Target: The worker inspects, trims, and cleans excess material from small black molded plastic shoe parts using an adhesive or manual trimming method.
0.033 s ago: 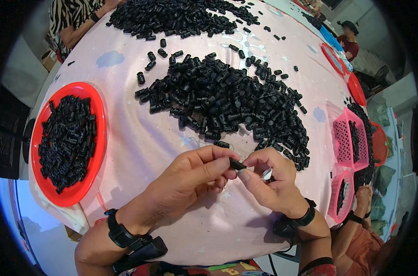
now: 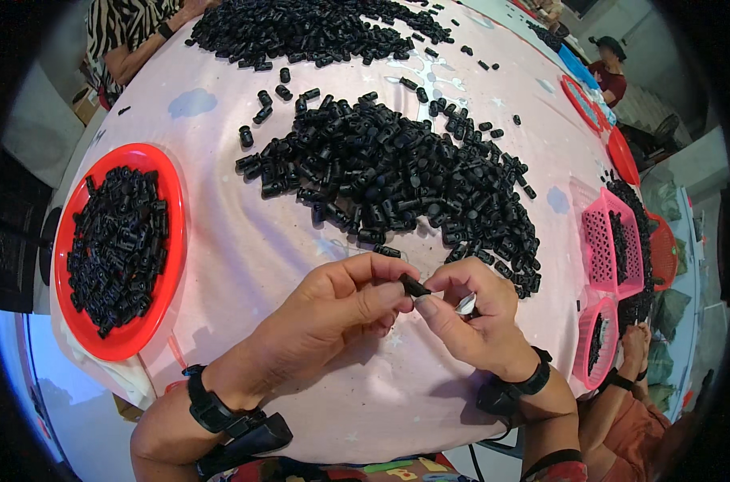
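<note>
- The left hand pinches one end of a small, black, plastic-looking cylindrical piece between thumb and fingers, above the pink, cloud-printed tabletop
- The right hand grips the opposite end with thumb and forefinger, and a small silvery-white object shows against its curled fingers; what that is, I cannot tell
- The piece looks light and stiff, perhaps slippery where smooth, and hardly fragile; the sides near each end seem the best hold
- To the left, a red, round, plastic tray holds many similar black pieces
- Just beyond the hands spreads a loose heap of black cylinders
- Farther off lies a second, broad black heap
</note>
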